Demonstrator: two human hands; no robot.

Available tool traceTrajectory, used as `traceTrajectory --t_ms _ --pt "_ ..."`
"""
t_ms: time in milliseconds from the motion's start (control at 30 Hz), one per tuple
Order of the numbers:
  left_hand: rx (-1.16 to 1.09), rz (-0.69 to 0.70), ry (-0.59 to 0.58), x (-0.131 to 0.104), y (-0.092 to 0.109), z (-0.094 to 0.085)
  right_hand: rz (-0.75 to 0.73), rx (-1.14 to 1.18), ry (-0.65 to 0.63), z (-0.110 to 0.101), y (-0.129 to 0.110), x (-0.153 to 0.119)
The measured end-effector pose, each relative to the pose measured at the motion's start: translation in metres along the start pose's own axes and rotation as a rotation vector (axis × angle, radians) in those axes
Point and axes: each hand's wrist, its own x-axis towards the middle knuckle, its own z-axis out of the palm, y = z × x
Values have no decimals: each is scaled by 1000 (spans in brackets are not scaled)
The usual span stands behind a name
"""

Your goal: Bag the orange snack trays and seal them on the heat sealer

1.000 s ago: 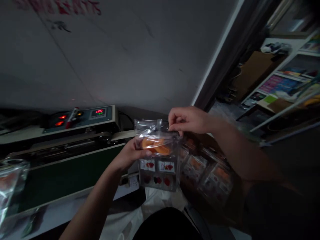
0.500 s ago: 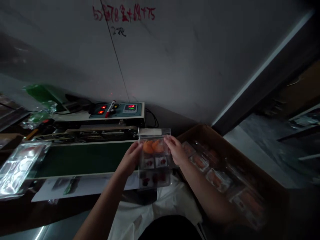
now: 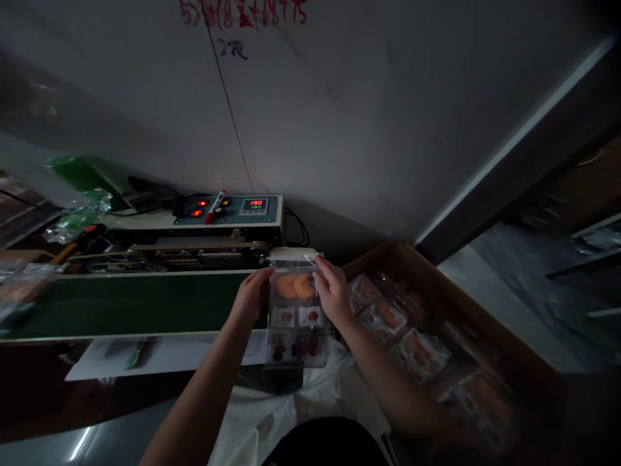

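A clear plastic package (image 3: 295, 304) stands between my hands at the right end of the green belt. Inside it are orange round slices (image 3: 295, 285), small white sachets with red print (image 3: 309, 316) and dark red pieces (image 3: 286, 351). My left hand (image 3: 253, 296) pinches its upper left edge. On the other side, my right hand (image 3: 332, 290) grips the upper right edge, thumb in front. The top of the package is a flat clear flap near the sealing machine's (image 3: 228, 210) right end.
A green conveyor belt (image 3: 145, 304) runs leftward, with a blurred clear package (image 3: 22, 291) at its far left. A red-capped marker (image 3: 215, 207) lies on the control panel. To the right, a cardboard box (image 3: 436, 275) holds several similar packages (image 3: 385, 316). White paper (image 3: 179, 356) sits below the belt.
The clear package on the belt at the left has moved farther left. My hands keep hold of the package in front of me, and my right-hand fingers have shifted along its upper edge.
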Motion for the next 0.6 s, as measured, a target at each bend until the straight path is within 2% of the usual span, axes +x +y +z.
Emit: traceTrajectory --t_ms 133,267,333,467,600 --pt "39 53 13 6 8 -2 14 -55 -14 0 2 1" --pt "-32 -87 51 21 12 1 60 -84 -15 2 4 0" --pt "-48 -115 64 29 10 4 96 -82 6 6 7 0" --pt "-74 -57 97 37 5 8 174 -74 59 21 15 0" --pt "-96 3 158 37 4 5 220 -141 77 38 16 2"
